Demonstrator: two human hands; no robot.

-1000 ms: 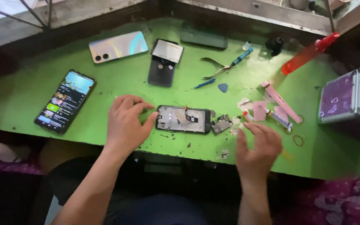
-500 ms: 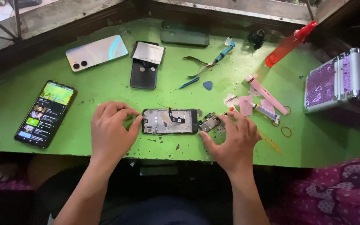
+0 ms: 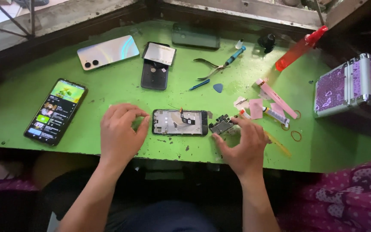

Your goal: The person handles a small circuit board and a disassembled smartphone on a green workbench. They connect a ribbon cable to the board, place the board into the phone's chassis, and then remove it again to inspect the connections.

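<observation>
The opened phone is lying near the front edge of the green desk. The left hand is resting beside it, fingers loosely curled, holding nothing. The right hand is touching the small circuit board with spread fingers. Both parts look light, stiff and fragile, best gripped by their edges; open room lies left.

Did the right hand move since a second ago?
Yes. The right hand went up and to the left, from the bench edge to the small circuit board beside the opened phone.
</observation>
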